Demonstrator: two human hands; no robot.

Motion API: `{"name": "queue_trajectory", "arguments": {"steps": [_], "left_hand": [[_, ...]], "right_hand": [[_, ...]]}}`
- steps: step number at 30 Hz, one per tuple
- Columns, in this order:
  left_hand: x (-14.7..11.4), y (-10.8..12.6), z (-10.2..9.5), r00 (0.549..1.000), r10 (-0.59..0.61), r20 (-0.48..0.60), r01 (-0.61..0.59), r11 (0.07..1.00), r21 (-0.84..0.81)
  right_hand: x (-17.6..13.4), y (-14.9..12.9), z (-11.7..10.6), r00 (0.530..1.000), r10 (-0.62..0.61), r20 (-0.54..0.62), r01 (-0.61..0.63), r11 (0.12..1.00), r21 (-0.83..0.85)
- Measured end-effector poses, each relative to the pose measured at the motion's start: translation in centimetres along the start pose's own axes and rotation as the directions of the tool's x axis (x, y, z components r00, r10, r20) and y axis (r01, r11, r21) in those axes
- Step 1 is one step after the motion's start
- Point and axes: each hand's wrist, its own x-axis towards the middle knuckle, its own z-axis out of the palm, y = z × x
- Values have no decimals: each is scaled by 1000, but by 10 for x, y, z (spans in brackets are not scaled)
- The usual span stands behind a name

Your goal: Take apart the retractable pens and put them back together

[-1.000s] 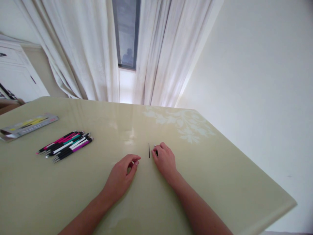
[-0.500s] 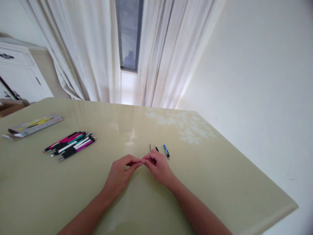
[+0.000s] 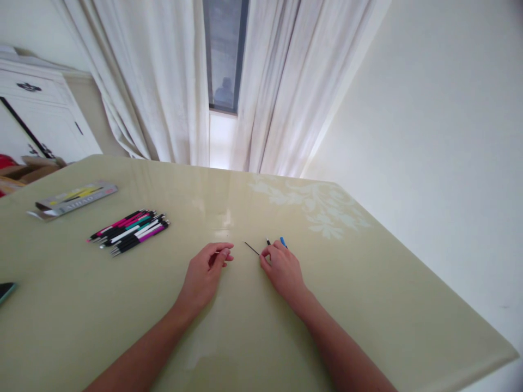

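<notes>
In my right hand the thumb and index finger pinch the lower end of a thin dark pen refill, whose other end points up and to the left. Just beyond that hand lie a black pen part and a blue pen barrel, both partly covered by the fingers. My left hand is apart from the right, to its left over the table. Its thumb presses against the curled fingers; whatever small thing may be between them is too small to make out.
A bunch of pens in several colours lies to the left on the pale table. Behind it rests an opened grey and yellow box. A dark device with a green edge shows at the left border.
My hands, which met at the fingertips, have moved apart. The right one has shifted right and has the thin refill in its fingers. The view has turned slightly left.
</notes>
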Motion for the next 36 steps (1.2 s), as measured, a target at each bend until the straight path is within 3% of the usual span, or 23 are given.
{"name": "queue_trajectory", "arguments": {"steps": [3,8,17,23,30,36], "left_hand": [[3,0,-1,998,-65,-15,64,996,-58],[6,-6,-1,999,-50,5,50,991,-125],[4,-6,-2,998,32,51,-33,999,17],[-1,-1,-1,970,173,172,-203,962,182],[-2,4,-3,960,123,251,-160,979,129],[-5,1,0,951,95,294,-134,984,115]], "right_hand": [[-1,1,-4,996,-88,-3,87,988,126],[-3,-2,-8,957,-286,-53,286,895,341],[-3,-3,-7,954,-300,2,285,908,308],[-4,-1,-9,929,-370,-2,352,881,317],[-3,2,-6,898,-439,-25,423,847,323],[-4,0,-6,899,-438,-30,423,845,326]]}}
